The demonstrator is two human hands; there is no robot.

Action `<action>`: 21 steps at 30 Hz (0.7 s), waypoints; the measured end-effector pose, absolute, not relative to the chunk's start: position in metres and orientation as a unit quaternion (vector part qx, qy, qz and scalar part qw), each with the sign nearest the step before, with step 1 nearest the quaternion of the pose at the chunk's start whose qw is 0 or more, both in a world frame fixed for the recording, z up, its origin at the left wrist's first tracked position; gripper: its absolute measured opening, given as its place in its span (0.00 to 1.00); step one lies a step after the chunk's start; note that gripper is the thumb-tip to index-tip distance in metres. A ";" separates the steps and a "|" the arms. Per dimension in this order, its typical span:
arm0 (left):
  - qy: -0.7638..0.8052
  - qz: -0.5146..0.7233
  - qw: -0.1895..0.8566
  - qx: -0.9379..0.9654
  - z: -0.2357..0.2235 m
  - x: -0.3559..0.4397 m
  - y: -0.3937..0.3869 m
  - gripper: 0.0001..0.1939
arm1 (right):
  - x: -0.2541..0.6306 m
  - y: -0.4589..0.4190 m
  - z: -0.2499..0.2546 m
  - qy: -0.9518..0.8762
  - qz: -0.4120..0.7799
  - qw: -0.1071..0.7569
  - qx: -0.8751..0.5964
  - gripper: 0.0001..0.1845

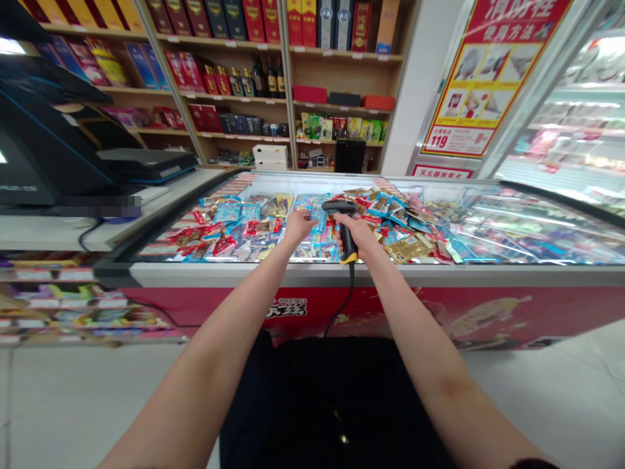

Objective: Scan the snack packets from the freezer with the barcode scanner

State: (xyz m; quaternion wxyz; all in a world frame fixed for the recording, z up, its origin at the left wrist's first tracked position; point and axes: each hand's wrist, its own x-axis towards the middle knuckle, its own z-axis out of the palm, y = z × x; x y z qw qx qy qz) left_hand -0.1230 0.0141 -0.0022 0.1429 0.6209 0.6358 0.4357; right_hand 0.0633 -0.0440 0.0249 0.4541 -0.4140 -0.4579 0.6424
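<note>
My right hand [358, 236] is shut around the grip of a black and yellow handheld barcode scanner [346, 236], whose head points forward over the freezer. A black cable [344, 306] runs down from its base, over the freezer's front rim. My left hand [299, 227] reaches out beside it, above a heap of small snack packets [261, 231]. Its fingertips are at blue packets [318, 218], and I cannot tell whether they hold one. The packets are red, blue and gold and lie in a glass-topped chest freezer [342, 275].
Wooden shelves of boxed goods and bottles [244, 85] stand behind the freezer. A black counter device [146, 164] sits on the white counter at left. A glass-door refrigerator [571, 117] and a red poster stand at right. Tiled floor lies below.
</note>
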 end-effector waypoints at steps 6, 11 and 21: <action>0.650 0.410 0.106 0.631 0.000 -0.122 0.012 0.16 | 0.063 -0.049 0.029 -0.461 0.643 0.449 -0.416 0.16; 0.656 0.405 0.107 0.629 0.001 -0.123 0.013 0.17 | 0.063 -0.053 0.032 -0.460 0.648 0.443 -0.415 0.17; 0.655 0.416 0.117 0.620 0.000 -0.123 0.013 0.20 | 0.064 -0.053 0.031 -0.459 0.655 0.440 -0.409 0.18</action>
